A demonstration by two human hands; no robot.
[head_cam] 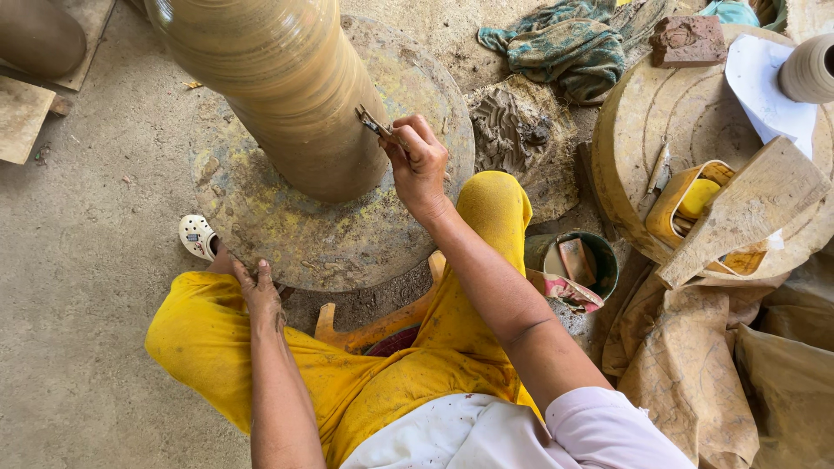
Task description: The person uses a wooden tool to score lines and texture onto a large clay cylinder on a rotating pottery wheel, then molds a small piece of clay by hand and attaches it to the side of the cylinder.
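A tall, ochre clay vessel (278,87) stands on a round, clay-smeared potter's wheel (287,234) in front of me. My right hand (417,165) grips a small metal trimming tool (373,123) whose tip presses against the vessel's lower right side. My left hand (256,287) rests on the near left rim of the wheel, fingers curled over the edge and holding nothing. My knees in yellow trousers flank the wheel.
A second round wheel (634,156) at right bears a yellow tub (673,208), a wooden paddle (747,208), white paper and a small clay pot (808,69). A green bucket (599,256), a lump of clay (512,130), a teal cloth (565,43), a brick (688,39), brown sacking (712,365).
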